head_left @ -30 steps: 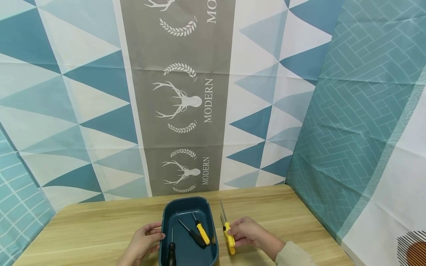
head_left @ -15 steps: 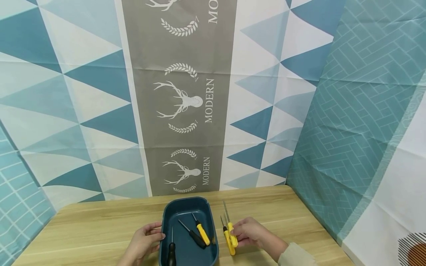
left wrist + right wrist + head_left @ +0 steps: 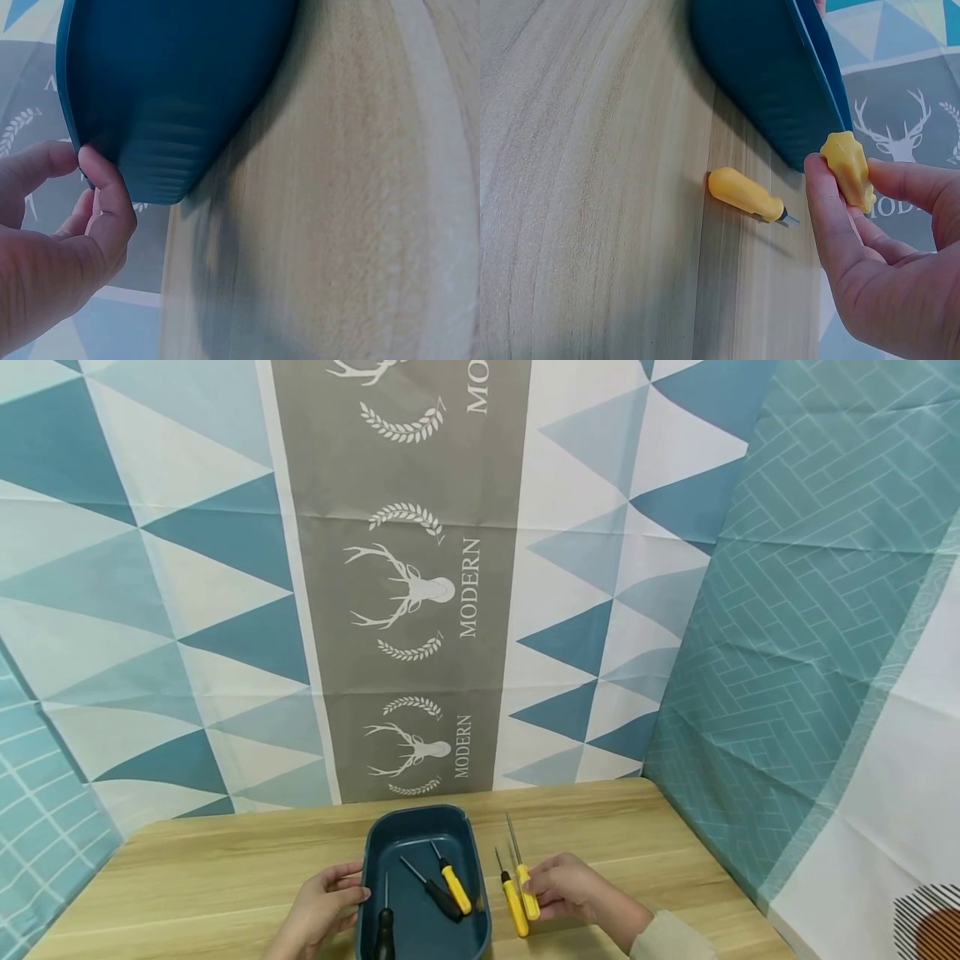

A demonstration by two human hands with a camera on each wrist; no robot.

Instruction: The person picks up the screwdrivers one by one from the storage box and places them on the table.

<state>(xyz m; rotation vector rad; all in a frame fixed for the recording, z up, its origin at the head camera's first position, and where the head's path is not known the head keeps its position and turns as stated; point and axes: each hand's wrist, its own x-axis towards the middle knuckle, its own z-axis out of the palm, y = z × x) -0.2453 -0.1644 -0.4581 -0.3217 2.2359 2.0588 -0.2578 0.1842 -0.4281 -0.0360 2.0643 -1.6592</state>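
Observation:
My left hand (image 3: 322, 902) pinches the left rim of a dark blue tray (image 3: 420, 933); thumb and fingers close over that edge in the left wrist view. In the tray lie a yellow screwdriver (image 3: 456, 892) and two black-handled ones, a screwdriver (image 3: 444, 900) in the middle and a screwdriver (image 3: 385, 935) at the left. Right of the tray, my right hand (image 3: 567, 887) pinches the yellow handle of a screwdriver (image 3: 530, 903), its shaft pointing away from me. Another yellow screwdriver (image 3: 742, 193) lies on the table between tray and hand, below the held one in the right wrist view.
The wood-grain table (image 3: 225, 885) runs back to a patterned cloth backdrop (image 3: 420, 743). A teal cloth (image 3: 795, 635) hangs along the right side of the table.
My right hand has lifted its yellow screwdriver slightly to the right; the two yellow screwdrivers overlapped before and now show side by side. My left hand and the tray stay put.

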